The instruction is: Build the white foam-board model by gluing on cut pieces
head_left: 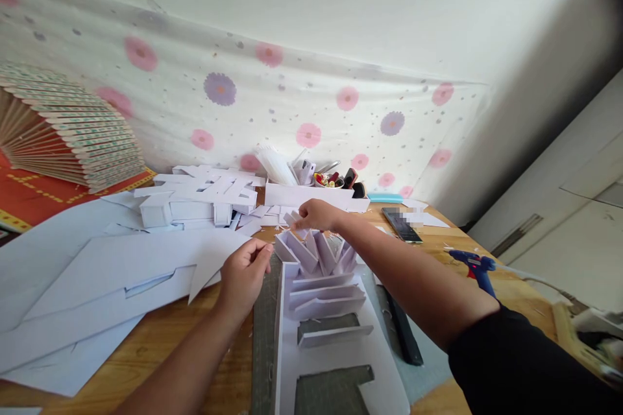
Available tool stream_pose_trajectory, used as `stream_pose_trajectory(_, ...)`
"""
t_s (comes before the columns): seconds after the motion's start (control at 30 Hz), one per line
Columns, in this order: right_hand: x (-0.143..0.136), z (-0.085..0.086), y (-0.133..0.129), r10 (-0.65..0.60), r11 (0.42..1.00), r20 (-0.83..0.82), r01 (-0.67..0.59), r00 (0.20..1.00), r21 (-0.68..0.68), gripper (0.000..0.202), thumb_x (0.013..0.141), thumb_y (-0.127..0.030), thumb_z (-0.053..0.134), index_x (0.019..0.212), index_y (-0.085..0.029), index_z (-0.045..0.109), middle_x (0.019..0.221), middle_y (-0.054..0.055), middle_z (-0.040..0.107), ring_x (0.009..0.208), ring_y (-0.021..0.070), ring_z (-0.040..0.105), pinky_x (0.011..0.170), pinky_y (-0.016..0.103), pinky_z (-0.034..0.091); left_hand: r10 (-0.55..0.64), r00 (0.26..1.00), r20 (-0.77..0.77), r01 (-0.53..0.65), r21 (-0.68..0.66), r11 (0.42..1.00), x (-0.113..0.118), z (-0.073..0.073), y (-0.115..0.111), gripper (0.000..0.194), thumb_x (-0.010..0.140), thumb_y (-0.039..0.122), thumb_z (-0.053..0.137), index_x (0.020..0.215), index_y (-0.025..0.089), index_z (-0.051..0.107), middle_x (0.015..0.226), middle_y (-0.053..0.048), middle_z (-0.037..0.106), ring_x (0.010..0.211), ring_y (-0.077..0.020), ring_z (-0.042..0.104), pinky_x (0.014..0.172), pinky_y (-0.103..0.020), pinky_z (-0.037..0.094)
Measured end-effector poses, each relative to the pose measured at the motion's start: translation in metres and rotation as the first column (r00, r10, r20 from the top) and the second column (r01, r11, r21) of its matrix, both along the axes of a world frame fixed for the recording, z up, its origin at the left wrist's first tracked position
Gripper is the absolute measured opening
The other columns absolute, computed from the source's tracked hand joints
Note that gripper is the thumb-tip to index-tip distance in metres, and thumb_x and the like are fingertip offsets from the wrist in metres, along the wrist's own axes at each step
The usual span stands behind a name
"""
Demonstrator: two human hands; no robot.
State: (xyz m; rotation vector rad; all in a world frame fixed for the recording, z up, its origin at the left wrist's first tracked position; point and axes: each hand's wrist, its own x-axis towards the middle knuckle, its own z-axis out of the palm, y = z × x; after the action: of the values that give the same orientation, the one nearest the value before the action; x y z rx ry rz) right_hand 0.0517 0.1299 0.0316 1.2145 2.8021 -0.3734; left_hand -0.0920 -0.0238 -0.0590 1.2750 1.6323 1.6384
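A white paper-board model (287, 337) with upright slats and cut-out openings lies in front of me. At its far end several thin board strips (324, 253) stand at angles. My right hand (318, 215) is above that end, its fingers pinched on a small white board piece (292, 218). Beside the model's far left corner is my left hand (247, 267), with thumb and fingers pressed together. Whether anything is between those fingertips is too small to tell. Beneath the model is a dark green cutting mat (265, 337).
White sheets and offcuts (121, 272) cover the left. Behind are a stack of board parts (195, 198) and a white organizer box (311, 196). To the right lie a phone (402, 225), a blue glue gun (474, 266) and a black bar-shaped tool (403, 331). A fan-shaped ornament (73, 130) stands far left.
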Motion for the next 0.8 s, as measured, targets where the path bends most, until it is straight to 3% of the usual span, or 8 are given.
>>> stream_pose_trajectory(0.13, -0.002, -0.004, -0.023, 0.029, 0.996, 0.149, -0.041, 0.988, 0.08, 0.045, 0.084, -0.06, 0.06, 0.085, -0.018, 0.073, 0.082, 0.006, 0.074, 0.074, 0.0192, 0.066, 0.059, 0.025, 0.042, 0.009, 1.0, -0.004, -0.009, -0.023, 1.0, 0.0, -0.001, 0.0, 0.026, 0.081, 0.041, 0.057, 0.065, 0.021, 0.057, 0.051, 0.006, 0.049, 0.053, -0.0129, 0.045, 0.054, -0.025, 0.034)
stream_pose_trajectory(0.3, -0.005, -0.006, -0.036, 0.012, 0.992, 0.205, -0.037, 0.979, 0.122, 0.053, 0.087, -0.063, 0.054, 0.097, -0.015, 0.076, 0.101, 0.017, 0.075, 0.094, 0.0306, 0.07, 0.073, 0.034, 0.049, 0.006, 1.0, -0.009, -0.006, -0.039, 0.999, -0.001, 0.003, -0.001, 0.026, 0.081, 0.042, 0.057, 0.066, 0.021, 0.058, 0.051, 0.006, 0.05, 0.051, -0.0127, 0.043, 0.053, -0.025, 0.033)
stream_pose_trajectory(0.43, -0.003, -0.006, -0.042, -0.016, 0.986, 0.197, -0.017, 0.98, 0.166, 0.051, 0.094, -0.054, 0.044, 0.104, -0.015, 0.076, 0.108, 0.018, 0.074, 0.098, 0.0313, 0.07, 0.078, 0.037, 0.05, 0.007, 1.0, -0.03, -0.007, -0.022, 1.0, -0.001, 0.003, -0.001, 0.027, 0.082, 0.041, 0.056, 0.063, 0.021, 0.056, 0.051, 0.006, 0.05, 0.051, -0.0128, 0.044, 0.053, -0.025, 0.033)
stream_pose_trajectory(0.57, -0.002, -0.008, -0.046, -0.009, 0.982, 0.187, -0.027, 0.982, 0.187, 0.044, 0.093, -0.048, 0.048, 0.102, -0.015, 0.076, 0.107, 0.018, 0.074, 0.1, 0.0311, 0.069, 0.079, 0.036, 0.05, 0.009, 0.999, -0.043, -0.01, -0.025, 1.0, 0.0, 0.002, 0.0, 0.029, 0.082, 0.041, 0.057, 0.061, 0.022, 0.054, 0.05, 0.006, 0.049, 0.052, -0.0129, 0.044, 0.054, -0.025, 0.034)
stream_pose_trajectory(0.7, -0.001, -0.012, -0.042, 0.005, 0.986, 0.187, -0.036, 0.982, 0.164, 0.053, 0.091, -0.06, 0.048, 0.097, -0.016, 0.077, 0.102, 0.017, 0.075, 0.094, 0.0311, 0.07, 0.074, 0.035, 0.049, 0.004, 0.999, -0.039, -0.005, -0.031, 1.0, 0.0, 0.003, 0.0, 0.029, 0.082, 0.041, 0.057, 0.061, 0.022, 0.054, 0.051, 0.006, 0.049, 0.052, -0.0126, 0.044, 0.054, -0.025, 0.033)
stream_pose_trajectory(0.8, 0.0, -0.01, -0.028, -0.044, 0.987, 0.112, 0.026, 0.993, 0.157, 0.061, 0.092, -0.067, 0.042, 0.093, -0.016, 0.076, 0.098, 0.015, 0.075, 0.091, 0.0287, 0.069, 0.07, 0.032, 0.047, 0.017, 1.0, -0.025, -0.018, -0.037, 0.999, 0.0, 0.004, -0.001, 0.027, 0.082, 0.041, 0.057, 0.063, 0.022, 0.056, 0.051, 0.006, 0.049, 0.051, -0.0124, 0.043, 0.053, -0.025, 0.033)
